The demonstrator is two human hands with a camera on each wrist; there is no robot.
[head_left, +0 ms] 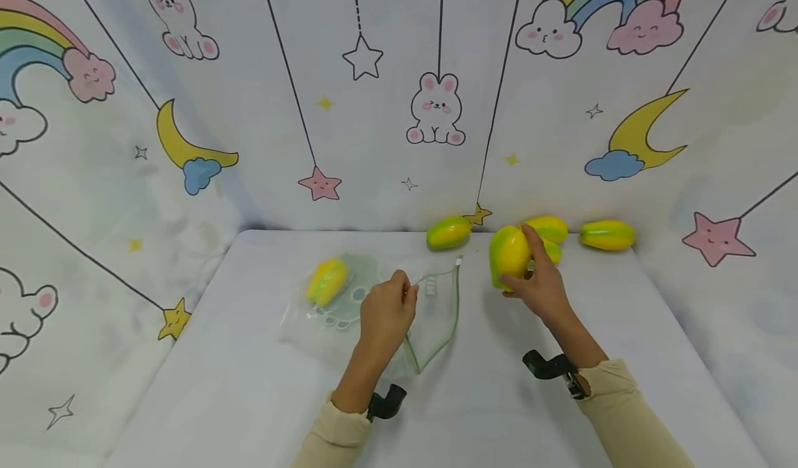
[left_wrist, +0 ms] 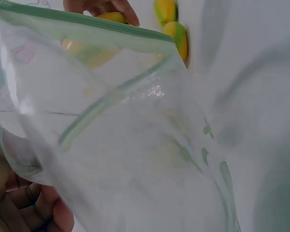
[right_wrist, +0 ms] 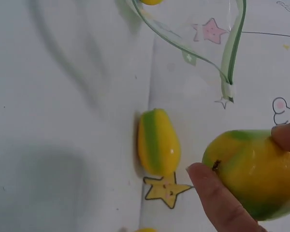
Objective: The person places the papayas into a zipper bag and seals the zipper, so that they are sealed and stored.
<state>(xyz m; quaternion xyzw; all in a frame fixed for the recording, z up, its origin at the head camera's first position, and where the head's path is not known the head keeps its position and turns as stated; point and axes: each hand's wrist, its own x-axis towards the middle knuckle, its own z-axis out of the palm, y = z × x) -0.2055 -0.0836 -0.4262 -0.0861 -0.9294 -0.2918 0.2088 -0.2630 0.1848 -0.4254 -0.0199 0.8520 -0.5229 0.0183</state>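
A white table [head_left: 206,385] stands against a backdrop printed with rainbows, moons, stars and rabbits. On it a person in cream sleeves bags yellow-green toy fruit. The left hand [head_left: 386,312] pinches the near rim of a clear zip bag [head_left: 374,316] between thumb and curled fingers, holding its green-edged mouth open toward the right; one fruit [head_left: 327,281] already lies inside at the bag's far left. The right hand [head_left: 542,281] grips a second fruit [head_left: 508,257] between thumb and fingertips, lifted just right of the bag's mouth. Three more fruits wait along the far edge: one [head_left: 449,232] at centre, one [head_left: 548,229] partly hidden behind the raised hand, and one [head_left: 607,235] farthest right. The step in hand appears to be loading the held fruit. The next move likely calls for carrying it left into the opening while the left hand keeps the rim raised, so the fruit clears the zip strip.
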